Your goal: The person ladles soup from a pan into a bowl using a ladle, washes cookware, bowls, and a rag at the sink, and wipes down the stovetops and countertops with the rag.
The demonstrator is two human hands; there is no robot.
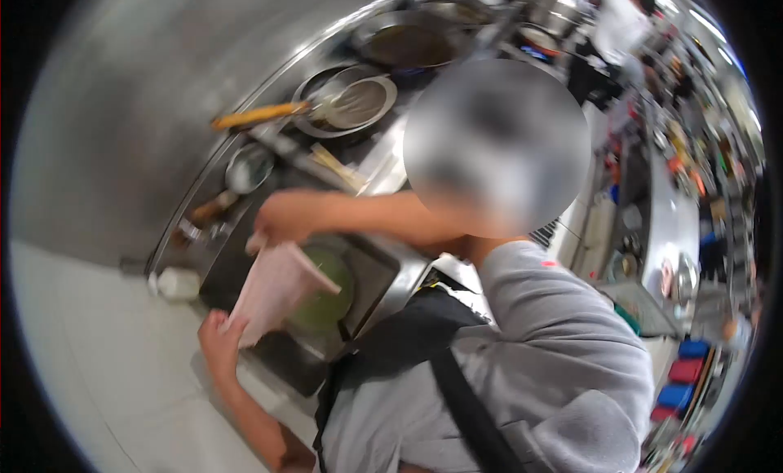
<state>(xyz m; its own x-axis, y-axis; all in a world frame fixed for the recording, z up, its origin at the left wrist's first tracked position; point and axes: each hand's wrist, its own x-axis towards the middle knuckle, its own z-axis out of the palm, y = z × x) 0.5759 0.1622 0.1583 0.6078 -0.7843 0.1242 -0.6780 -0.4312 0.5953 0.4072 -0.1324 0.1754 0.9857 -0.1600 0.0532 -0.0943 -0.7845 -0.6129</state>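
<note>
A pale pink sheet, which looks like a folded cloth, is stretched between my two hands. My left hand grips its lower left edge. At its upper corner, my right hand is closed on the sheet, slightly blurred by motion. Partly hidden behind the cloth is a round green container or pool of liquid, set in a dark metal recess. A small whitish container stands beyond my hands.
A strainer with an orange handle lies across pans. Nearer is a ladle with a wooden handle. A large wok is farther along the metal counter. Another person in white stands in the background. A blurred disc covers part of the view.
</note>
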